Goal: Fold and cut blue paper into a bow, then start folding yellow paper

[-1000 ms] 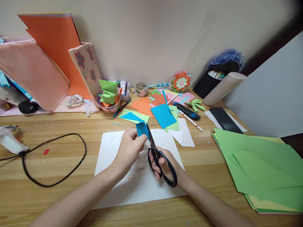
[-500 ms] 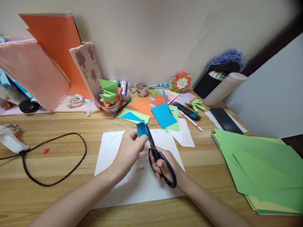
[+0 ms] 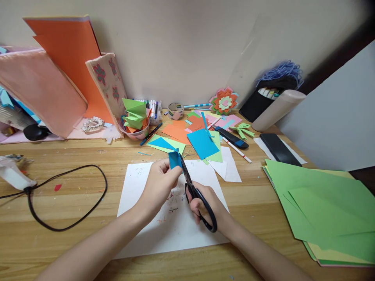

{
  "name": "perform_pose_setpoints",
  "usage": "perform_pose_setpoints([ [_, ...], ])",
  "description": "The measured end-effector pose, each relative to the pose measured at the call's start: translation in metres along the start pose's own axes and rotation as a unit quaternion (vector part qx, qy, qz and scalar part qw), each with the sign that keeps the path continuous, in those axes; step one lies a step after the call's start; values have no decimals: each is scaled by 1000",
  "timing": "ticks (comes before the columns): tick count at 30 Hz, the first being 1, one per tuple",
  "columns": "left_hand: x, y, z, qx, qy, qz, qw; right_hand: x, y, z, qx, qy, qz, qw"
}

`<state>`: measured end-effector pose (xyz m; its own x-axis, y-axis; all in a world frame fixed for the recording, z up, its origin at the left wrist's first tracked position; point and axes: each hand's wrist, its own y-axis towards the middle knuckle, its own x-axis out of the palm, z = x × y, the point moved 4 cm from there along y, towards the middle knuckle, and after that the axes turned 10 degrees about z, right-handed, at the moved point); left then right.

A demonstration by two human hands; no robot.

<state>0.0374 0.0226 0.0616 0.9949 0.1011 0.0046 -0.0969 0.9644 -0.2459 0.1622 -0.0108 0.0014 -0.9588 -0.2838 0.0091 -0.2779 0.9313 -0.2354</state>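
My left hand (image 3: pixel 164 177) pinches a small piece of blue paper (image 3: pixel 174 159) between thumb and fingers, above a marked white sheet (image 3: pixel 140 238). Black-handled scissors (image 3: pixel 190 180) are gripped in my right hand (image 3: pixel 206 199), their blades pointing up and away along the right edge of the blue piece. The blades look nearly closed, with the tips at the top corner of the paper. Behind the hands, a larger blue sheet (image 3: pixel 202 144) lies over light green paper (image 3: pixel 217 152), and another blue scrap rests on green paper to its left.
A glue gun (image 3: pixel 14 173) with a looped black cord (image 3: pixel 88 167) lies left. Green sheets (image 3: pixel 328 210) are stacked right. At the back stand a bowl (image 3: pixel 137 134) of paper scraps, a tape roll (image 3: pixel 175 111), a layered paper flower (image 3: pixel 225 101) and a utility knife (image 3: pixel 234 138).
The scissors' handles have drawn closer together as my right hand's fingers close. The blades have shifted slightly left against the blue paper; my left hand has hardly moved.
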Motion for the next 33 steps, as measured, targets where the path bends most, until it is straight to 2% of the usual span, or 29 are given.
perform_pose_setpoints([
  [5, -1, -1, 1, -3, -2, -2, 1000, -1, 0, 1, -6, -23, 8, 1000],
  [9, -1, 1, 1, -8, -7, 1, 1000, 0, -1, 1, -35, -29, -10, 999],
  [15, -5, 16, -4, 25, -73, 19, 997, 8, -2, 1, -22, 58, -68, 996],
  [17, -10, 26, -7, 34, -123, 48, 991, 8, -1, 3, -44, 83, -58, 994],
  [19, -15, 35, -12, 3, -180, 60, 982, 4, 3, 3, -86, 116, -17, 989],
  [21, -16, 41, -18, -63, -233, 33, 970, -7, 8, 1, -120, 138, 75, 980],
  [24, -14, 43, -27, -140, -264, -46, 953, -33, 16, -7, -114, 95, 252, 956],
  [25, -14, 42, -31, -152, -266, -69, 949, -40, 19, -11, -110, 82, 275, 952],
  [26, -14, 42, -34, -161, -267, -90, 946, -46, 22, -14, -112, 81, 292, 947],
  [30, -11, 40, -49, -201, -253, -171, 931, -52, 35, -11, -79, 117, 216, 966],
  [33, -9, 41, -54, -201, -219, -199, 934, -50, 41, 2, -40, 179, 222, 958],
])
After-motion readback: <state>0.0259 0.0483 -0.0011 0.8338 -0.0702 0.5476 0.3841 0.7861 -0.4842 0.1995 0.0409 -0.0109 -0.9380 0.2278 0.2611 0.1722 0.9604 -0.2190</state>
